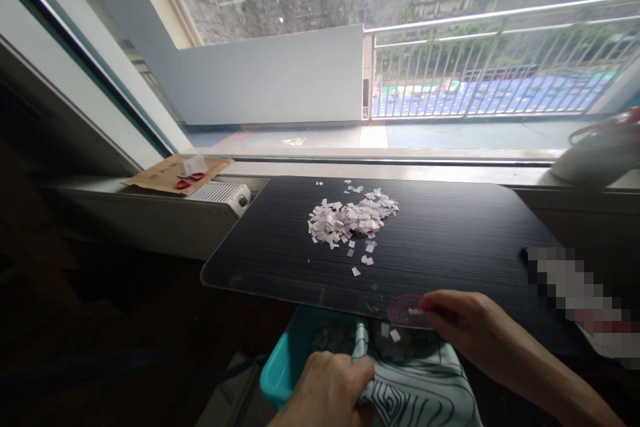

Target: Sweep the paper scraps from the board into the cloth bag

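My left hand [330, 387] is closed on the rim of a white cloth bag [420, 380] with dark wavy lines, held below the table's front edge. In my right hand [460, 313], the fingers pinch a pink see-through protractor [397, 310], which lies at that edge over the bag's mouth. Small paper scraps [395, 335] show just under the protractor, at the bag's opening. Farther back on the black table [450, 227] sits a heap of cut paper pieces [350, 217], with several loose bits scattered around it.
A turquoise bin [283, 370] stands below the table edge, beside the bag. On the sill at left lie a brown envelope [160, 173] and red-handled scissors [190, 180], near a white slatted device [220, 195]. A blurred-out object [580, 300] rests at the table's right side.
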Demonstrator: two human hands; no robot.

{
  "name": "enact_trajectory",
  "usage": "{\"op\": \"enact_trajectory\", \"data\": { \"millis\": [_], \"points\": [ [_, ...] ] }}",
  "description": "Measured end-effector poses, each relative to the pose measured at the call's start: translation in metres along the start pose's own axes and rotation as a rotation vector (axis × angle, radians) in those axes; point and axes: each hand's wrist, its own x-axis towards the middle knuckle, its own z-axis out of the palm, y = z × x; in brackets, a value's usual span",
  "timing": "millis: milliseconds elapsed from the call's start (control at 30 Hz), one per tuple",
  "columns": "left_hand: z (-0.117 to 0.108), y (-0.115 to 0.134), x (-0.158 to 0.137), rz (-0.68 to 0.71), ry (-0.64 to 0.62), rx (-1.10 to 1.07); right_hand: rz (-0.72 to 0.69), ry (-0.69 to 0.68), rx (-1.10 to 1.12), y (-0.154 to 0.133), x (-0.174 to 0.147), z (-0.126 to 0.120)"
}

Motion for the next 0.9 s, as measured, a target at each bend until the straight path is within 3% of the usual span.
{"op": "enact_trajectory", "data": {
  "millis": [167,367,567,733,900],
  "points": [
    [-0.001,0.004,0.002,0.028,0.008,0.034,0.023,0.101,-0.004,0.011,0.007,0.006],
    [0.006,0.015,0.014,0.189,-0.03,0.217,0.044,0.208,-0.015,0.019,0.024,0.025],
    [0.009,0.02,0.021,0.234,0.013,0.228,-0.016,0.046,0.055,0.015,0.02,0.032],
    [0.009,0.019,0.021,0.253,0.002,0.243,0.024,0.079,0.055,0.012,0.019,0.029],
    [0.007,0.021,0.02,0.252,-0.015,0.232,-0.01,-0.078,0.075,-0.001,0.017,0.025]
  ]
}}
